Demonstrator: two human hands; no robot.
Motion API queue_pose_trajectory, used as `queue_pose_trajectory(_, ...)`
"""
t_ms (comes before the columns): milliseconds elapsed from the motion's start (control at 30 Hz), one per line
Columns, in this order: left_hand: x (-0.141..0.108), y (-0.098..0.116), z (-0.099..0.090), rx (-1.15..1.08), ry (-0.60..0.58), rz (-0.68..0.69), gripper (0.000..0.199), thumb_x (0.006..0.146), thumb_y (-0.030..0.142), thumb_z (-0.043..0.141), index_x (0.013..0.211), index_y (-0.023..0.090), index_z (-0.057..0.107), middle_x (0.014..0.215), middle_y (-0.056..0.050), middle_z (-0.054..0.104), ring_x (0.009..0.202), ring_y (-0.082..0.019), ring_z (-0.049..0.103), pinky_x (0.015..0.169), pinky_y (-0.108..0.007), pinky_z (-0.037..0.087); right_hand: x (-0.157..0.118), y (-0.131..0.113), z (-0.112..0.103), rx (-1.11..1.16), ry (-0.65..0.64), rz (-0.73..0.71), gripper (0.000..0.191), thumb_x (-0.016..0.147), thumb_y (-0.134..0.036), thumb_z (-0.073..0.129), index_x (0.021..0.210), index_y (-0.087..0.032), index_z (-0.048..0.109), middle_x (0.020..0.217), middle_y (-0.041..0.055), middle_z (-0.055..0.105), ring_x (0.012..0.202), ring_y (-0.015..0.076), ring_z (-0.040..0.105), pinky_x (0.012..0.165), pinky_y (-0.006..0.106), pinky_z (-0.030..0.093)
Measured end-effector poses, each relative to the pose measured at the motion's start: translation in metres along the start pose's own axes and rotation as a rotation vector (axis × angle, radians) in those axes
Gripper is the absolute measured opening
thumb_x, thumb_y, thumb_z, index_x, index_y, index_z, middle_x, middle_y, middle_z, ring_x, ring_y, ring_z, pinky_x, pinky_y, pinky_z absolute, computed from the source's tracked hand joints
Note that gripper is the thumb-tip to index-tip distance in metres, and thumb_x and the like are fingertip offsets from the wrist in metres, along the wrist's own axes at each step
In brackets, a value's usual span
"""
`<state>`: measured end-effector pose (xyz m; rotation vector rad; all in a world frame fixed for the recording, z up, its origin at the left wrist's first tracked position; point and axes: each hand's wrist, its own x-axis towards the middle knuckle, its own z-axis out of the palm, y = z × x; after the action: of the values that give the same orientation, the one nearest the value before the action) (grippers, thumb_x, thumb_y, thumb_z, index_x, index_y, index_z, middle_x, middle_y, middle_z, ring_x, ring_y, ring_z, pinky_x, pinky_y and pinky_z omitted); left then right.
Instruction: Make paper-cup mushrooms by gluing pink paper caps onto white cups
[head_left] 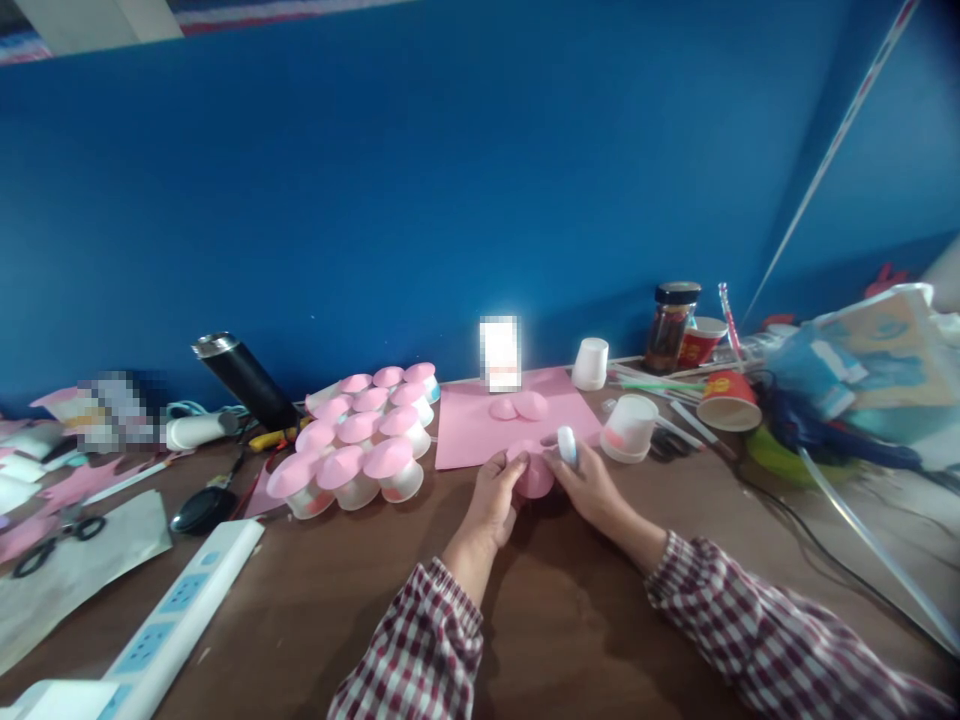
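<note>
At the sheet's (469,440) near edge, my left fingers (513,470) are clamped on the round disc (535,482), while my right fingers (556,464), at its right side, grip the tube (567,446), its tip angled sheetward

A smooth, wood-like surface with a dull sheen is presented by the brown desk (585,620). Toward its far edge, matt paper is seen in the flat pink rectangular sheet (461,435); the same finish is shared by the thin, rounded pink paper piece (535,482) in front. A smooth, plastic-looking finish is shown by the small white tube (567,445). At the near left corner, smooth plastic is displayed by the long white power strip (187,590). Toward the far left, the black cylindrical flask (247,385) is topped with shiny metal. Woven cloth is recognised in the maroon-and-white checked sleeves (424,650) over the near edge.
</note>
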<state>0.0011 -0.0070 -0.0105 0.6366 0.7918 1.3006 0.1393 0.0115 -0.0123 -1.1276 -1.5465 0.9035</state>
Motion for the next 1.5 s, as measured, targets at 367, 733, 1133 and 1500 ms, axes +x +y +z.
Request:
queue_pose_trajectory(367, 0.004, 0.001, -0.003, -0.034, -0.049, 0.021, 0.035, 0.066, 0.032, 0.081, 0.090, 0.014, 0.064, 0.083, -0.003, 0.068, 0.074, -0.012, 0.063, 0.073, -0.025, 0.048, 0.002, 0.004, -0.002, -0.044, 0.022, -0.024, 0.037, 0.082, -0.044, 0.060, 0.102, -0.013, 0.061, 0.086, 0.0067, 0.067, 0.076, 0.0193, 0.061, 0.071, 0.031, 0.050)
queue_pose_trajectory(733, 0.009, -0.001, -0.006, 0.042, 0.068, 0.084, 0.047, 0.066, 0.032, 0.080, 0.103, 0.017, 0.056, 0.080, 0.000, 0.063, 0.068, -0.010, 0.061, 0.064, -0.023, 0.049, 0.004, 0.006, -0.007, -0.160, 0.014, -0.075, 0.030, 0.085, -0.040, 0.055, 0.099, -0.013, 0.060, 0.090, 0.0096, 0.071, 0.082, 0.0219, 0.065, 0.075, 0.032, 0.050)
queue_pose_trajectory(1133, 0.008, -0.009, -0.007, 0.513, 0.137, 0.416, 0.033, 0.068, 0.031, 0.077, 0.094, 0.016, 0.063, 0.098, -0.010, 0.065, 0.087, -0.017, 0.062, 0.081, -0.029, 0.049, 0.004, 0.004, -0.042, -0.810, -0.063, -0.126, 0.020, 0.091, -0.031, 0.049, 0.099, -0.016, 0.059, 0.090, 0.0114, 0.068, 0.077, 0.0221, 0.063, 0.061, 0.026, 0.037)
queue_pose_trajectory(1500, 0.003, -0.011, -0.008, 0.649, 0.208, 0.533, 0.029, 0.072, 0.030, 0.073, 0.096, 0.018, 0.062, 0.093, -0.008, 0.065, 0.083, -0.018, 0.062, 0.076, -0.029, 0.049, 0.024, -0.005, -0.025, -1.067, -0.094, -0.128, 0.019, 0.092, -0.021, 0.042, 0.095, -0.010, 0.057, 0.091, 0.0173, 0.066, 0.078, 0.0247, 0.062, 0.068, 0.032, 0.044)
